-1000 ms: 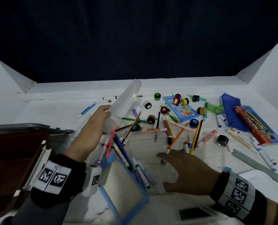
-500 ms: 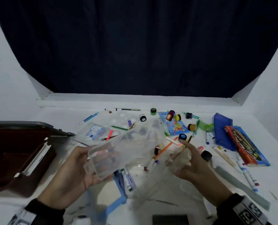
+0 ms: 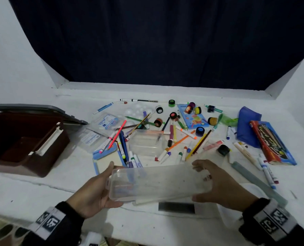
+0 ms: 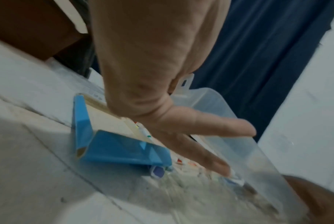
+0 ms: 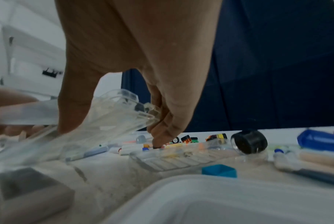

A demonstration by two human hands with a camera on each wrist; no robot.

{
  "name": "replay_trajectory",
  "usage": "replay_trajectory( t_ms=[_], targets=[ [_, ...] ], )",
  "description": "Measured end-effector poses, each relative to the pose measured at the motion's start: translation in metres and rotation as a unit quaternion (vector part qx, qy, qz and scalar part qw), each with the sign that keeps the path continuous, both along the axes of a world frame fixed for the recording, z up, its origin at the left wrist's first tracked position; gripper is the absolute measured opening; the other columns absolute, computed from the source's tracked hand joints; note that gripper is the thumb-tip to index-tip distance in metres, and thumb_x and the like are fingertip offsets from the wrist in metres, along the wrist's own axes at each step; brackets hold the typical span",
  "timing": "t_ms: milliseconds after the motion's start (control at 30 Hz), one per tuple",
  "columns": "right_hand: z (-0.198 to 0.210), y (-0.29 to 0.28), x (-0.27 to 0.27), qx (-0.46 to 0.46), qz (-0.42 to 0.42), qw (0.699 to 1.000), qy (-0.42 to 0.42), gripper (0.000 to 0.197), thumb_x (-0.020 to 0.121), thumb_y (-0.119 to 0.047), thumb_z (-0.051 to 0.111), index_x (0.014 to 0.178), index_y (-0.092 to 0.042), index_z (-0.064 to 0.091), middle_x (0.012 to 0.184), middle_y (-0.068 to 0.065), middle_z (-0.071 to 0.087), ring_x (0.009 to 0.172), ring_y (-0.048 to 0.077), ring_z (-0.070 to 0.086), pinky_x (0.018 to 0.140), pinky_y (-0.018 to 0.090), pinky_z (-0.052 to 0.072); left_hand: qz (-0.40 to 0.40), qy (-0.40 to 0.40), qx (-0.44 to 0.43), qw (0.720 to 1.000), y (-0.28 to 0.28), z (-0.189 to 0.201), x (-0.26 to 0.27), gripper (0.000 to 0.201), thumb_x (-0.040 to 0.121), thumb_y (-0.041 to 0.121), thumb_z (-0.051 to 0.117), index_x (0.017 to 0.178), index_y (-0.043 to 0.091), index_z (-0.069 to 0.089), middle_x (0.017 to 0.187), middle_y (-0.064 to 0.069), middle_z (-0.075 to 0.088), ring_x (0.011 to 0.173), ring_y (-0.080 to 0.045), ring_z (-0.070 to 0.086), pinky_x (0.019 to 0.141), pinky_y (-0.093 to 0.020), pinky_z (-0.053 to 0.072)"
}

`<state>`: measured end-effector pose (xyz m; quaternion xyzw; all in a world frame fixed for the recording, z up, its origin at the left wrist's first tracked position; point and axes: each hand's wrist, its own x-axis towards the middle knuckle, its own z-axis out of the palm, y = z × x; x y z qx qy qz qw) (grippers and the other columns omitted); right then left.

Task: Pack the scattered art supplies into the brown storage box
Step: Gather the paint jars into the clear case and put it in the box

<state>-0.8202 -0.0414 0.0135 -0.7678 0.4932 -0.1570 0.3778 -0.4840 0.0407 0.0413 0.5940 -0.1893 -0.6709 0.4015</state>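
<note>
Brown storage box (image 3: 23, 139) sits open over at 9 o'clock, lid flipped back, well apart from the hands. Down at 6 o'clock both hands have the clear plastic case (image 3: 158, 183) up off the white table (image 3: 32, 189): left hand (image 3: 92, 194) grips its left end, thumb on top and fingers curled under, right hand (image 3: 224, 185) wraps its fingers around the right end. Markers and pencils (image 3: 165, 139) are scattered around 12 o'clock, little paint pots (image 3: 200, 131) among them, and a blue pouch (image 3: 246, 125) lies out at 2 o'clock.
</note>
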Motion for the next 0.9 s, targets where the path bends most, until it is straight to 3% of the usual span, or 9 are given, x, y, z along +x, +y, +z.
replay_trajectory(
  t_ms=[100, 233, 367, 467, 567, 633, 700, 800, 900],
  targets=[
    [0.005, 0.006, 0.002, -0.043, 0.024, 0.996, 0.068, 0.093, 0.055, -0.052, 0.087, 0.134, -0.037, 0.04, 0.124, -0.022, 0.047, 0.113, -0.008, 0.045, 0.089, 0.006, 0.038, -0.072, -0.149, -0.025, 0.986, 0.0, -0.002, -0.014, 0.058, 0.091, 0.068, 0.036, 0.126, 0.029, 0.063, 0.119, 0.003, 0.065, 0.088, -0.019, 0.07, 0.055, -0.033, 0.057],
    [0.011, 0.009, 0.007, -0.063, 0.041, 0.989, 0.126, 0.099, 0.059, -0.058, 0.082, 0.14, -0.047, 0.026, 0.128, -0.021, 0.043, 0.116, 0.0, 0.042, 0.101, 0.021, 0.04, -0.178, -0.296, -0.075, 0.935, -0.001, -0.003, -0.02, 0.053, 0.087, 0.076, 0.028, 0.123, 0.044, 0.053, 0.119, 0.024, 0.052, 0.061, -0.01, 0.057, 0.058, -0.03, 0.052],
    [0.013, 0.01, 0.015, -0.091, 0.084, 0.977, 0.174, 0.09, 0.065, -0.058, 0.077, 0.14, -0.044, 0.029, 0.128, -0.018, 0.043, 0.115, 0.003, 0.041, 0.102, 0.025, 0.039, -0.253, -0.376, -0.121, 0.883, -0.009, -0.011, -0.017, 0.066, 0.069, 0.096, 0.022, 0.085, 0.039, 0.051, 0.079, 0.01, 0.061, 0.063, -0.007, 0.057, 0.074, -0.034, 0.051],
    [0.014, 0.01, 0.019, -0.112, 0.089, 0.969, 0.2, 0.087, 0.066, -0.062, 0.073, 0.139, -0.042, 0.031, 0.128, -0.016, 0.043, 0.113, 0.004, 0.041, 0.101, 0.024, 0.038, -0.29, -0.433, -0.11, 0.846, -0.015, -0.019, -0.015, 0.075, 0.075, 0.088, 0.018, 0.109, 0.032, 0.052, 0.088, -0.002, 0.072, 0.071, -0.009, 0.067, 0.07, -0.025, 0.045],
    [0.012, 0.01, 0.024, -0.117, 0.1, 0.961, 0.231, 0.089, 0.067, -0.062, 0.073, 0.141, -0.038, 0.031, 0.136, -0.015, 0.038, 0.12, 0.005, 0.037, 0.108, 0.025, 0.034, -0.316, -0.444, -0.113, 0.831, -0.018, -0.025, -0.012, 0.077, 0.085, 0.082, 0.021, 0.14, 0.032, 0.039, 0.09, -0.004, 0.075, 0.061, -0.007, 0.067, 0.065, -0.024, 0.049],
    [0.01, 0.01, 0.03, -0.11, 0.115, 0.955, 0.25, 0.094, 0.067, -0.061, 0.073, 0.145, -0.037, 0.026, 0.139, -0.015, 0.036, 0.123, 0.006, 0.035, 0.11, 0.028, 0.032, -0.314, -0.433, -0.126, 0.835, -0.02, -0.026, -0.009, 0.07, 0.087, 0.079, 0.024, 0.135, 0.032, 0.041, 0.096, -0.006, 0.073, 0.06, -0.008, 0.065, 0.061, -0.022, 0.047],
    [0.01, 0.012, 0.037, -0.11, 0.128, 0.95, 0.261, 0.096, 0.068, -0.062, 0.071, 0.146, -0.037, 0.022, 0.14, -0.013, 0.035, 0.123, 0.007, 0.035, 0.109, 0.029, 0.033, -0.31, -0.42, -0.149, 0.84, -0.022, -0.026, -0.003, 0.061, 0.086, 0.076, 0.025, 0.122, 0.033, 0.048, 0.106, -0.002, 0.069, 0.081, -0.008, 0.065, 0.073, -0.023, 0.048],
    [0.014, 0.012, 0.048, -0.099, 0.131, 0.951, 0.261, 0.092, 0.072, -0.056, 0.072, 0.147, -0.033, 0.022, 0.143, -0.011, 0.031, 0.126, 0.009, 0.032, 0.112, 0.03, 0.031, -0.311, -0.393, -0.186, 0.845, -0.023, -0.023, 0.011, 0.04, 0.091, 0.07, 0.027, 0.1, 0.039, 0.05, 0.094, 0.005, 0.064, 0.086, -0.014, 0.06, 0.085, -0.032, 0.049],
    [0.019, 0.011, 0.054, -0.086, 0.122, 0.96, 0.237, 0.089, 0.073, -0.053, 0.074, 0.145, -0.032, 0.024, 0.143, -0.011, 0.029, 0.128, 0.009, 0.03, 0.113, 0.032, 0.031, -0.309, -0.37, -0.223, 0.847, -0.02, -0.02, 0.028, 0.039, 0.098, 0.06, 0.031, 0.117, 0.037, 0.055, 0.11, 0.004, 0.066, 0.104, -0.017, 0.061, 0.094, -0.037, 0.049]
  ],
)
